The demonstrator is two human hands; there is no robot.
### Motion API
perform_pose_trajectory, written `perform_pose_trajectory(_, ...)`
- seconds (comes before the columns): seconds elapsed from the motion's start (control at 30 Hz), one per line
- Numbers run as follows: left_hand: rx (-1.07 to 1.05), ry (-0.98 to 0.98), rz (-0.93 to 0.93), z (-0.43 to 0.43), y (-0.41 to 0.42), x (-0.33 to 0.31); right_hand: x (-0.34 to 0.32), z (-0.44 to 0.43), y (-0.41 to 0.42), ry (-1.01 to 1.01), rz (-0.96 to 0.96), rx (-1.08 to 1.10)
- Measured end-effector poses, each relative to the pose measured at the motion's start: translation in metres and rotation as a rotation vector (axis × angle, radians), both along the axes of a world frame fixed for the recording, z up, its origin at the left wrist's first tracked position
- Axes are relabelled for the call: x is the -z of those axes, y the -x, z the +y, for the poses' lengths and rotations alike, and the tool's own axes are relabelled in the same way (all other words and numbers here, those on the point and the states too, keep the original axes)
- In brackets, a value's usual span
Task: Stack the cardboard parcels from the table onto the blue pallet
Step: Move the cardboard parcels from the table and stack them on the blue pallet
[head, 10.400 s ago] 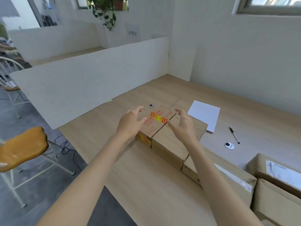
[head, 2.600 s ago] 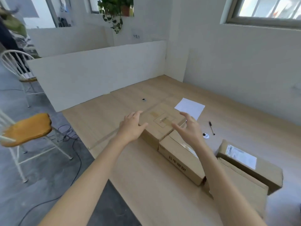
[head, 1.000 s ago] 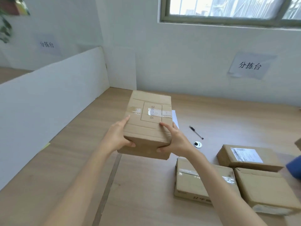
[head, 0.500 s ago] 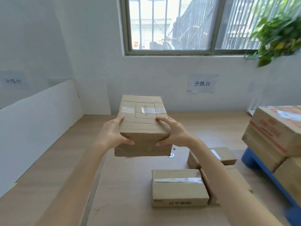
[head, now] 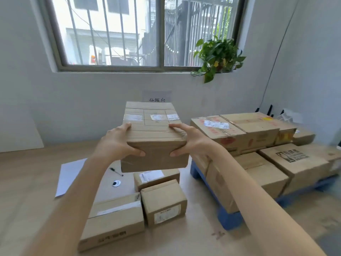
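**Parcel held in both hands, pallet to the right**

The taped cardboard parcel (head: 153, 133) is in the air above the table (head: 27, 182), roughly level. The left hand (head: 118, 143) grips its near left corner, thumb on the front face and fingers on top. The right hand (head: 190, 141) grips the near right corner the same way.

Three more parcels lie on the table below: a long one (head: 114, 220), a small one (head: 163, 200) and a labelled one (head: 156, 177). A pen (head: 116, 171) and a paper sheet (head: 70, 174) lie beside them.

The blue pallet (head: 227, 218) is at right, already loaded, with an upper layer (head: 239, 130) over lower boxes.

The step looks like carry and place. Both hands hold the near end only, so the far end could dip; keep it level. Swing right and lift clear of the upper layer's edge. The printed-mark box (head: 295, 161) looks like open room. Set the parcel flat with edges flush, and let go once it's seated.
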State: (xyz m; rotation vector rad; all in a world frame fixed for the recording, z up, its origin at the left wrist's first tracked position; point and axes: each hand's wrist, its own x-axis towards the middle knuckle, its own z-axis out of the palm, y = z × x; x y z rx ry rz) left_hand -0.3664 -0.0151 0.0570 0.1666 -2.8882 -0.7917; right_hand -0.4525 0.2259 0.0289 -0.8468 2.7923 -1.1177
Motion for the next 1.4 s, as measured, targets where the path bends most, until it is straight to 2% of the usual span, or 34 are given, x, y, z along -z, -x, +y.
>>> perform_pose_trajectory(0.2,0.106,-0.061,0.032,0.157,0.024,-0.011,-0.021,0.168,0.002,-0.016,0.029,0.097)
perform_pose_trajectory(0.47,0.25,-0.023,0.035,0.317,0.073,-0.021,-0.027,0.335,0.014,0.022,0.021,0.2)
perform_pose_trajectory(0.7,0.329,-0.025,0.051,0.421,0.139,-0.011,-0.018,0.44,0.065,-0.004,0.051,0.303)
perform_pose_trajectory(0.9,0.361,-0.023,0.073,0.506,0.215,-0.008,-0.021,0.524,0.134,0.006,-0.01,0.33)
perform_pose_trajectory(1.13,0.386,-0.012,0.055,0.594,0.285,-0.017,-0.02,0.612,0.206,0.096,-0.046,0.351)
perform_pose_trajectory(1.4,0.363,-0.055,0.022,0.695,0.358,-0.002,-0.013,0.71,0.286,0.062,-0.083,0.316)
